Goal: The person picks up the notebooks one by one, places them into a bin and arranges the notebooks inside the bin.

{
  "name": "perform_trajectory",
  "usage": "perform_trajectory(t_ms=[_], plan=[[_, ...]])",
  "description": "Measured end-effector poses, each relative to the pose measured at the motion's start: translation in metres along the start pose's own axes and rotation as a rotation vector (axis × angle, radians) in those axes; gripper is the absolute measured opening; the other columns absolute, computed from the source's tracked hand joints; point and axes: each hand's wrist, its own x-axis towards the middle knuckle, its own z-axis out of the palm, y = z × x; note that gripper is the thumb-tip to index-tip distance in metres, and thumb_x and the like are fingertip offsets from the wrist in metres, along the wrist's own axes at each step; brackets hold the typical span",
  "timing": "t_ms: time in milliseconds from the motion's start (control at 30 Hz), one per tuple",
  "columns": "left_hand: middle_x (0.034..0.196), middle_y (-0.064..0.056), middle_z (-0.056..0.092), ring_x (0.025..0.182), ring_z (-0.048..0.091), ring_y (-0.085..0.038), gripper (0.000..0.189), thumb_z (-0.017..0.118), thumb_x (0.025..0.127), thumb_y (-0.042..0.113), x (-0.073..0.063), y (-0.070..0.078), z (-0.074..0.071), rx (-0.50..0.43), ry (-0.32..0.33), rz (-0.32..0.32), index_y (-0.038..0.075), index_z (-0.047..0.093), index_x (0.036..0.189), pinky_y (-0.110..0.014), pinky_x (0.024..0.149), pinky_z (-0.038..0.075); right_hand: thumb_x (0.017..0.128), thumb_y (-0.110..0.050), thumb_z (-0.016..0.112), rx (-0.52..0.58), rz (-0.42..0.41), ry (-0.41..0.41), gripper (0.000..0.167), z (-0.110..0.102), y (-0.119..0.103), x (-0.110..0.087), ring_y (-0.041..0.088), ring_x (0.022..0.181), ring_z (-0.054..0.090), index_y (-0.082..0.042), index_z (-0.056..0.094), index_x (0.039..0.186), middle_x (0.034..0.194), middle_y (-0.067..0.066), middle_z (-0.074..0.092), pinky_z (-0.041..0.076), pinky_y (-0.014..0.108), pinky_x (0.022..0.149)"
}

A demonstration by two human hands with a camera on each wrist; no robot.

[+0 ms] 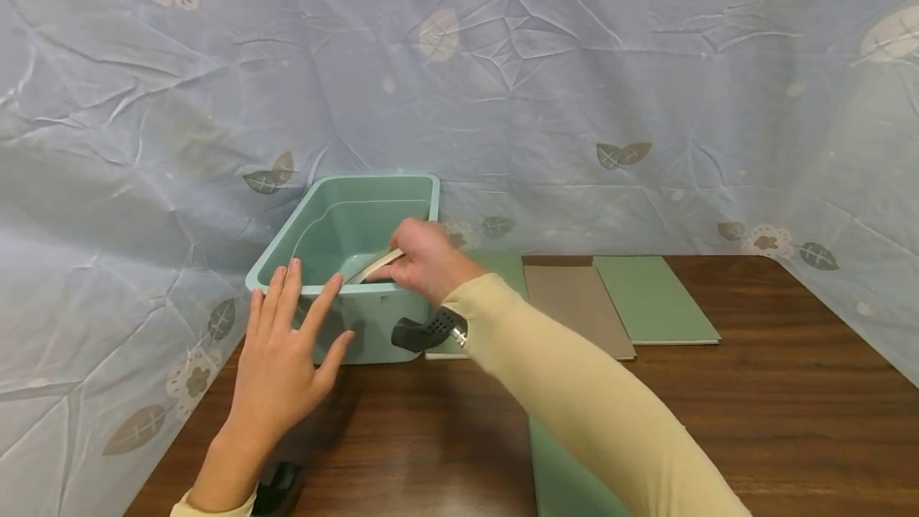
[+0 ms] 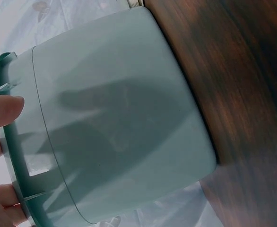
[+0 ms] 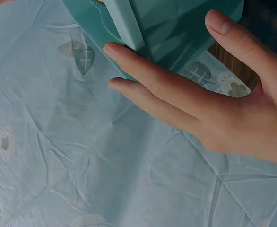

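A pale green plastic bin (image 1: 287, 238) stands at the table's left. My left hand (image 1: 276, 365) lies at its front rim, fingers straight and spread. In the left wrist view the thumb (image 2: 8, 109) is outside the bin wall, with other fingertips behind the rim. My right hand (image 1: 431, 258) is over the bin's front right part, beside a thin cream-edged book (image 1: 376, 266) slanting inside. The right wrist view shows straight fingers (image 3: 152, 80) by the end of its strip-like edge (image 3: 126, 23), and the thumb well apart. Whether the index fingertip touches it, I cannot tell.
Right of the bin, a green book (image 1: 502, 262), a brown book (image 1: 574, 301) and another green book (image 1: 656, 301) lie flat. Under my right forearm is one more green book (image 1: 567, 469). A patterned grey-blue curtain (image 1: 502, 102) hangs behind the dark wooden table (image 1: 775, 397).
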Motion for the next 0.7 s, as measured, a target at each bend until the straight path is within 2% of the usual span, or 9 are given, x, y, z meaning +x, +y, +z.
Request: perform_trajectory(t_ms=[133,300,433,533,700], plan=[[0.167,-0.034,0.034,0.151,0.037,-0.057,0.070,0.029,0.110,0.064,0.001,0.000,0.000,0.001,-0.002,-0.001,0.019,0.048,0.161,-0.080,0.118,0.027,0.101,0.015,0.024,-0.045,-0.012,0.001,0.083,0.001,-0.001,-0.001,0.053,0.161,0.017,-0.015,-0.006,0.172,0.176,0.026,0.011,0.022,0.077,0.123],[0.167,-0.034,0.033,0.153,0.035,-0.056,0.069,0.033,0.109,0.062,0.002,0.000,-0.002,-0.002,-0.009,-0.001,0.019,0.047,0.162,-0.080,0.118,0.027,0.104,0.008,0.032,-0.134,-0.033,0.030,0.080,0.002,-0.005,-0.001,0.047,0.165,0.002,-0.013,-0.005,0.172,0.178,0.024,0.000,0.012,0.076,0.126],[0.168,-0.034,0.033,0.153,0.034,-0.056,0.065,0.053,0.103,0.047,0.002,-0.001,-0.003,-0.003,-0.019,-0.001,0.020,0.046,0.162,-0.080,0.118,0.027,0.106,0.000,0.044,-0.220,-0.029,0.043,0.082,0.002,-0.008,-0.003,0.046,0.165,-0.007,-0.011,-0.005,0.172,0.176,0.028,-0.006,0.005,0.075,0.127],[0.168,-0.033,0.032,0.153,0.034,-0.056,0.074,0.069,0.093,0.035,0.002,-0.001,-0.004,0.001,-0.030,-0.008,0.020,0.046,0.162,-0.079,0.119,0.027,0.107,-0.007,0.048,-0.236,-0.012,0.033,0.085,0.002,-0.011,-0.004,0.045,0.165,-0.008,-0.013,-0.007,0.172,0.176,0.030,-0.007,0.002,0.074,0.128],[0.169,-0.033,0.032,0.156,0.032,-0.054,0.081,0.077,0.088,0.029,0.001,0.000,-0.005,0.007,-0.038,-0.024,0.021,0.046,0.162,-0.079,0.119,0.027,0.107,-0.013,0.051,-0.241,0.019,0.002,0.087,0.001,-0.013,-0.006,0.047,0.165,-0.006,-0.015,-0.007,0.172,0.175,0.033,-0.006,0.001,0.073,0.128]])
